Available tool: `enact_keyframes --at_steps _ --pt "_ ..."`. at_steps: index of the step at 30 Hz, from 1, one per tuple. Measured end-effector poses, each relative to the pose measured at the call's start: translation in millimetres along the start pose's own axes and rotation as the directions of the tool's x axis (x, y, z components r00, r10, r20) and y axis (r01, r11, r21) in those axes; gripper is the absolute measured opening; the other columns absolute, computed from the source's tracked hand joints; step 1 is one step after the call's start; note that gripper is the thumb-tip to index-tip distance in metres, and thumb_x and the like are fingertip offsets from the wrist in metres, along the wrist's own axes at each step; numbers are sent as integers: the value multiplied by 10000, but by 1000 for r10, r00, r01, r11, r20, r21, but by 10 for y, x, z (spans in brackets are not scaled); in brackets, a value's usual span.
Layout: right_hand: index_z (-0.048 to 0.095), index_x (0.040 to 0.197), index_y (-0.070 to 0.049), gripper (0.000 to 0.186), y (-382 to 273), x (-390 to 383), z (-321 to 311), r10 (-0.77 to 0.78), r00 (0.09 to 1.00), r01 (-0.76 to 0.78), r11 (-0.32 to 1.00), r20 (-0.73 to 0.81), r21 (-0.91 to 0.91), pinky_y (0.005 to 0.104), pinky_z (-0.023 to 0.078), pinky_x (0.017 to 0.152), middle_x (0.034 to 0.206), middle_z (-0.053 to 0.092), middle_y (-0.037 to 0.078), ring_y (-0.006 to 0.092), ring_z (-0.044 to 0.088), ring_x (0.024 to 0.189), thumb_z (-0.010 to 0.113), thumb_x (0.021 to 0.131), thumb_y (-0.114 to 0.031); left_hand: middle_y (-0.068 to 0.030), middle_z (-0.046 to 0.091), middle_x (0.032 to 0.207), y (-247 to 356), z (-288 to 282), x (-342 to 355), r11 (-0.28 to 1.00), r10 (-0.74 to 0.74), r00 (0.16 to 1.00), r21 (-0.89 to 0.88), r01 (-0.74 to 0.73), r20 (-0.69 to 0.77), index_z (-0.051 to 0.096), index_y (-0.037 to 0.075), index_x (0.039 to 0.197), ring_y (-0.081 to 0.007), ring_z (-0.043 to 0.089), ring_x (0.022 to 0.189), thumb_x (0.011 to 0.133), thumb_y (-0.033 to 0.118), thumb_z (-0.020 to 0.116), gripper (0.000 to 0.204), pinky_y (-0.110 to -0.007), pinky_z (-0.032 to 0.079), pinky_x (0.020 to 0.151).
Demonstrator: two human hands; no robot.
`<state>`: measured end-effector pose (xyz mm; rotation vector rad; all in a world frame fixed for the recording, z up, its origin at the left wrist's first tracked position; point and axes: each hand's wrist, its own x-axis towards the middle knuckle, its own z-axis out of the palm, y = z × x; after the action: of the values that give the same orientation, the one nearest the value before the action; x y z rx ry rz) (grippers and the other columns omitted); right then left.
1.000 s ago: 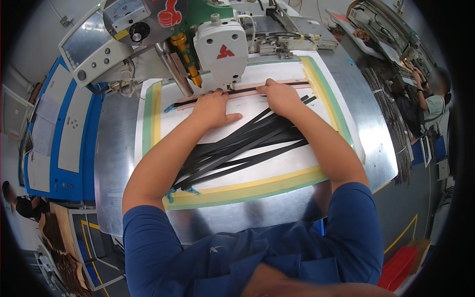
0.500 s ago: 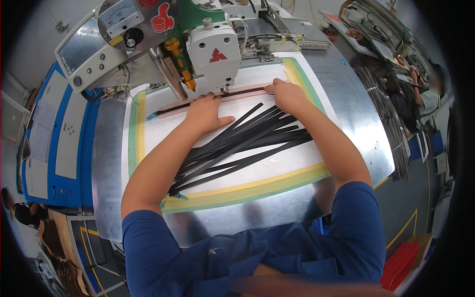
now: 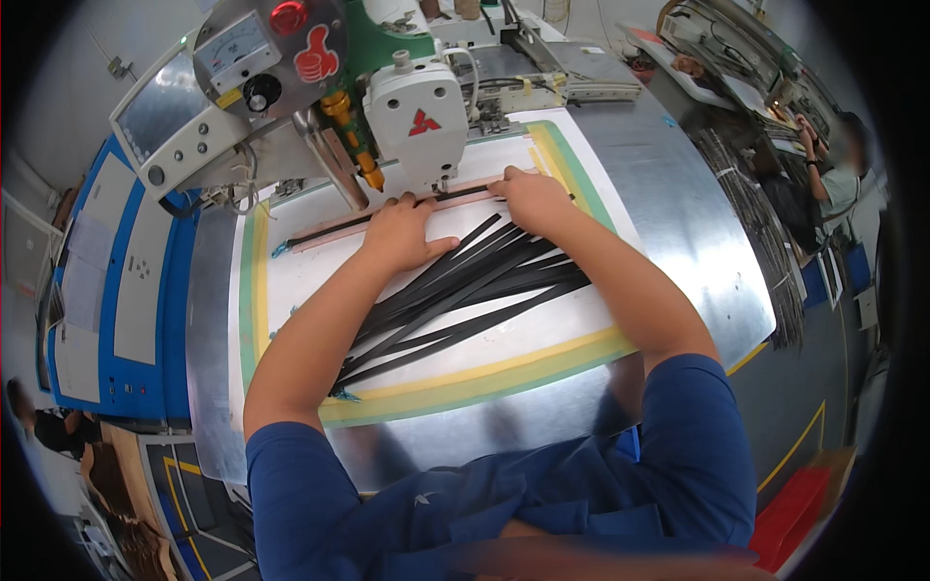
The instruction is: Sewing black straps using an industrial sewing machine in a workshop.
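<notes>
A narrow black strip (image 3: 355,222) lies along a pink backing band (image 3: 308,244) under the white sewing head (image 3: 418,121) of a machine. Its left end carries a bluish tuft. My left hand (image 3: 399,232) presses its fingertips on the strip just left of the needle area, thumb stretched out to the right. To the right of the needle, my right hand (image 3: 536,201) is curled, fingertips gripping the strip on the band. A loose bundle of black strips (image 3: 455,286) lies beneath my wrists on a white sheet (image 3: 523,320) edged with yellow and green tape.
A metal table (image 3: 668,165) surrounds the sheet. On the left stand a control panel with screen (image 3: 165,107) and a blue cabinet (image 3: 121,281). A brass-coloured nozzle (image 3: 356,145) hangs beside the sewing head. Another person (image 3: 833,184) works at the far right, near bundled strips (image 3: 751,228).
The white sheet, with the strip and pink band on it, has slid left and slightly toward me. Both hands have moved with it, the right one more clearly.
</notes>
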<state>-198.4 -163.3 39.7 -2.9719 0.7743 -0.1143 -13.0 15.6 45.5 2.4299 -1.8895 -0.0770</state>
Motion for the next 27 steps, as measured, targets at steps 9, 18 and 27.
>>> enact_keyframes --at_steps 9,18,27 --pt "745 1176 -120 306 -70 -27 -17 -63 996 64 998 -61 18 466 587 882 1170 674 148 348 713 1060 602 909 -76 -274 628 1299 21 -42 8 998 25 1000 -55 -26 -19 652 14 1341 -437 616 1213 846 636 744 800 -481 497 1058" --pt "726 1186 -94 311 142 -72 -108 -29 998 26 998 53 51 443 601 853 1195 675 127 330 719 1067 614 901 -45 -265 623 1310 -8 -13 -39 1000 19 1000 -9 -19 -25 599 17 1403 -434 609 1214 844 650 742 856 -470 493 1066" --pt "719 1177 -86 297 -55 -24 22 -103 995 104 991 -20 79 443 604 829 1180 676 119 321 726 1035 604 905 -62 -264 612 1339 -32 -58 -49 1000 2 1000 -26 -1 20 588 36 1428 -452 600 1216 845 642 744 855 -476 494 1066"
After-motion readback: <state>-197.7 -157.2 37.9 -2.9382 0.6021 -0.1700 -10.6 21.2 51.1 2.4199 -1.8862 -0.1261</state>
